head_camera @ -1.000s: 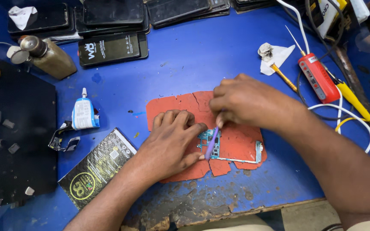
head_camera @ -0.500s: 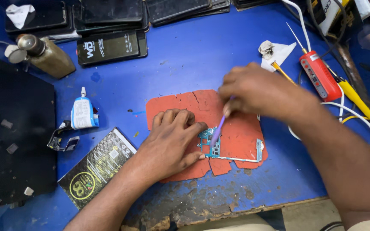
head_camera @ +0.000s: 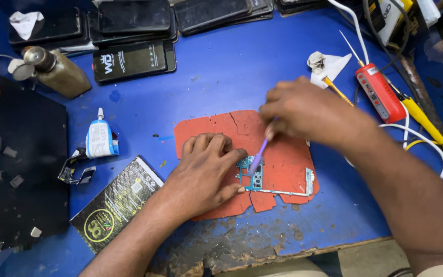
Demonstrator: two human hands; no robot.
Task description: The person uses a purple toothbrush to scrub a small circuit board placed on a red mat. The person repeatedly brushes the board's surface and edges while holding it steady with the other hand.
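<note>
1. Your left hand (head_camera: 201, 172) lies flat on the cracked red mat (head_camera: 288, 164), fingertips pinning the small green circuit board (head_camera: 255, 177) near the mat's front edge — a pressing grip, not curled around it.
2. Your right hand (head_camera: 303, 113) is clenched on a thin purple tool (head_camera: 258, 156), its tip touching the board.
3. The blue table (head_camera: 232, 72) is bare behind the mat; its front edge is chipped and worn, close below the mat.
4. To the left stand a white glue tube (head_camera: 98, 138) and a brass bottle (head_camera: 57, 72) — contents not visible.
5. A glossy black booklet (head_camera: 116, 202) lies by your left wrist.
6. Dark phones (head_camera: 134, 59) line the far edge; a red tester (head_camera: 380, 92) with white wires sits to the right.
</note>
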